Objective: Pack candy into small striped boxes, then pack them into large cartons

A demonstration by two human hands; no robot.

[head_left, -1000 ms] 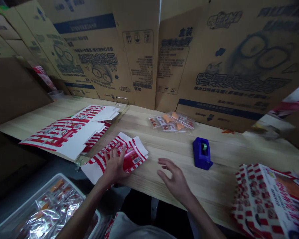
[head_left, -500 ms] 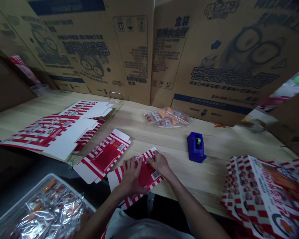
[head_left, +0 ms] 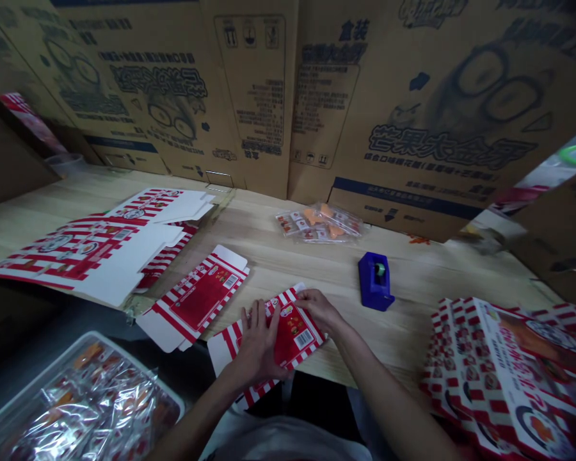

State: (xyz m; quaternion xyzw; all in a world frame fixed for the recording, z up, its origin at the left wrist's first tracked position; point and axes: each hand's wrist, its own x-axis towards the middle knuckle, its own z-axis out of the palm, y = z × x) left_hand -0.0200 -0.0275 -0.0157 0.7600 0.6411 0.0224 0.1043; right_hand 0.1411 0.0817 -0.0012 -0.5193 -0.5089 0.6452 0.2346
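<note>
flat red-and-white striped carton (head_left: 295, 328) lies at the near edge of the bench (head_left: 427, 291), its near end overhanging. left hand (head_left: 258, 342) lies flat on its left half, fingers straight and spread, pressing down. right hand (head_left: 322, 309) has its fingers curled on the carton's far right edge, gripping it. hands sit close, both on the same carton. second carton (head_left: 196, 298) lies flat just left of it, not touching. stack of flats (head_left: 100, 246) further left. blue tape dispenser (head_left: 374, 282) right of the hands, sachet pack (head_left: 321, 223) behind. tray of sachets (head_left: 77, 410) low left, printed boxes (head_left: 504, 368) at right.
</note>
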